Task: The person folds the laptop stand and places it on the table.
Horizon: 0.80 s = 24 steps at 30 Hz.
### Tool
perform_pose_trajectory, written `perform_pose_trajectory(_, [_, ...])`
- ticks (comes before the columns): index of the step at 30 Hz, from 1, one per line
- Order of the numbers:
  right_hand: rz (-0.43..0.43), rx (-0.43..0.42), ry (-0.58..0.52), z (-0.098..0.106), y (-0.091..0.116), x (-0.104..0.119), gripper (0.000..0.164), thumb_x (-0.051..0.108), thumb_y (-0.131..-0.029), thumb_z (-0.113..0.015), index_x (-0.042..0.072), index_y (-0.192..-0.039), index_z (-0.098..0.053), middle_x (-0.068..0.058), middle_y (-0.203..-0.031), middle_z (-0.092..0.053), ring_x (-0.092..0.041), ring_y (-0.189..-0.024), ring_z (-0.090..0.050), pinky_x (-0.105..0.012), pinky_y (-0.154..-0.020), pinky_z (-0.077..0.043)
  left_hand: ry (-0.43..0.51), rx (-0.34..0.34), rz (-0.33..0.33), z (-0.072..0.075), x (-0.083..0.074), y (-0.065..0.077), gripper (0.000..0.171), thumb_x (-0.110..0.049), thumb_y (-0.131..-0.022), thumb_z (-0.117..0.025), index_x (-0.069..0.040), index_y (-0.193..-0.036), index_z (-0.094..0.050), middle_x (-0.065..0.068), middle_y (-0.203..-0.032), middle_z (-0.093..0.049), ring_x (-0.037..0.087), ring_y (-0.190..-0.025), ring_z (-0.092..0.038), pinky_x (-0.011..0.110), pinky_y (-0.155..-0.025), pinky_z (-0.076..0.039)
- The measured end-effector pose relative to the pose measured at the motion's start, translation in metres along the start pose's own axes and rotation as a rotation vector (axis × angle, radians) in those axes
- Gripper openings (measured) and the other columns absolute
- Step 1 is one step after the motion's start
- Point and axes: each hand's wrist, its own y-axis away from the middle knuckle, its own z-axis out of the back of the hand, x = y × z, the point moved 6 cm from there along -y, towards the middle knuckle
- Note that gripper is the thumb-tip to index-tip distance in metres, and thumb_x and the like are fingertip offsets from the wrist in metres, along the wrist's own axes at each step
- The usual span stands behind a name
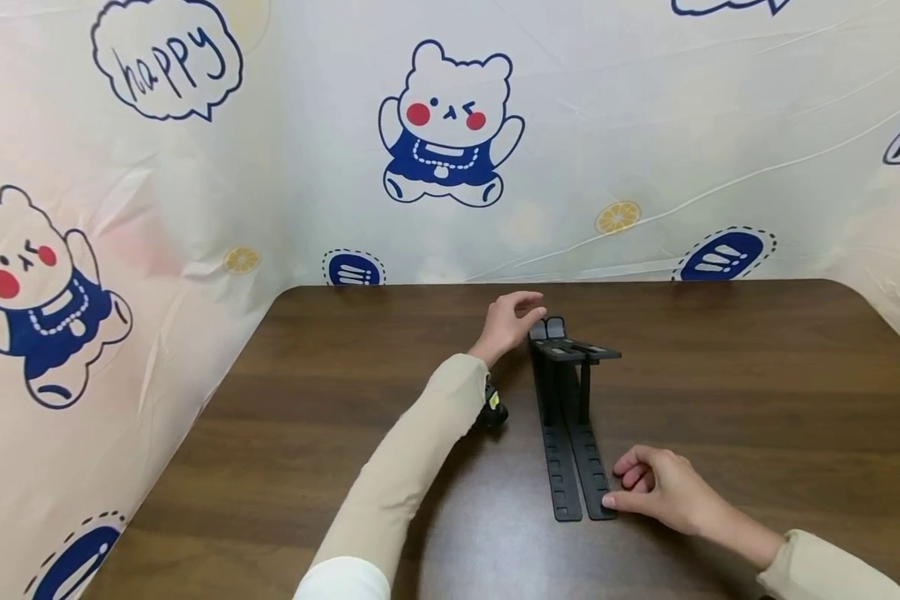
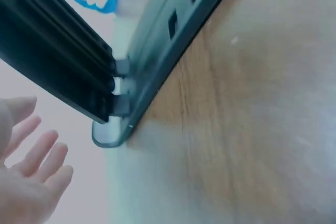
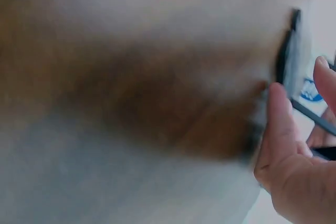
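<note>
A black folding stand (image 1: 564, 442) stands on the table, with two long slotted strips side by side, uprights and a raised top plate (image 1: 581, 352). My left hand (image 1: 508, 323) is by its far end, beside the small upright tabs (image 1: 555, 327). In the left wrist view, the fingers of that hand (image 2: 34, 177) are spread apart from the stand, with nothing between them. At the near end, my right hand (image 1: 663, 490) has its thumb at the edge of the right strip and its other fingers loosely bent. The right wrist view shows the stand (image 3: 286, 56) blurred beyond the thumb.
A small black object (image 1: 495, 411) with a yellow patch is at my left wrist, partly behind the sleeve. The brown wooden table (image 1: 757, 392) reaches back to a printed cloth (image 1: 307, 167) with bear drawings.
</note>
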Motion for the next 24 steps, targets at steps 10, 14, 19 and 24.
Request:
perform_pose_trajectory(10, [0.048, -0.143, -0.062, 0.038, -0.03, 0.014, 0.023, 0.013, -0.082, -0.064, -0.004, -0.096, -0.059, -0.006, -0.082, -0.061, -0.01, -0.069, -0.056, -0.022, -0.058, -0.048, 0.346, -0.176, 0.119, 0.021, -0.011, 0.054, 0.023, -0.008, -0.087, -0.055, 0.0, -0.108, -0.052, 0.008, -0.09, -0.052, 0.018, -0.082, -0.051, 0.022, -0.068, -0.044])
perform_pose_trajectory(14, [0.087, -0.227, -0.05, 0.045, -0.049, 0.013, 0.019, 0.009, -0.082, -0.063, -0.004, -0.096, -0.06, -0.01, -0.085, -0.063, -0.014, -0.07, -0.058, -0.021, -0.06, -0.049, 0.419, -0.118, 0.157, 0.01, -0.013, 0.077, 0.022, -0.002, -0.086, -0.053, 0.003, -0.107, -0.049, 0.009, -0.091, -0.053, 0.018, -0.081, -0.053, 0.022, -0.068, -0.045])
perform_pose_trajectory(19, [0.095, -0.251, -0.077, 0.039, -0.064, 0.004, 0.016, 0.004, -0.079, -0.065, -0.003, -0.094, -0.061, -0.013, -0.087, -0.064, -0.015, -0.071, -0.059, -0.02, -0.061, -0.049, 0.376, 0.003, 0.127, -0.003, -0.015, 0.1, 0.024, 0.0, -0.083, -0.056, 0.005, -0.107, -0.052, 0.016, -0.099, -0.056, 0.02, -0.088, -0.056, 0.024, -0.074, -0.046])
perform_pose_trajectory(24, [0.084, -0.259, -0.132, 0.031, -0.069, -0.001, 0.015, 0.0, -0.077, -0.066, -0.005, -0.09, -0.062, -0.015, -0.084, -0.064, -0.011, -0.069, -0.06, -0.019, -0.059, -0.049, 0.364, 0.024, 0.091, -0.001, -0.025, 0.111, 0.023, 0.001, -0.081, -0.061, 0.007, -0.103, -0.056, 0.02, -0.099, -0.058, 0.026, -0.088, -0.057, 0.025, -0.076, -0.047])
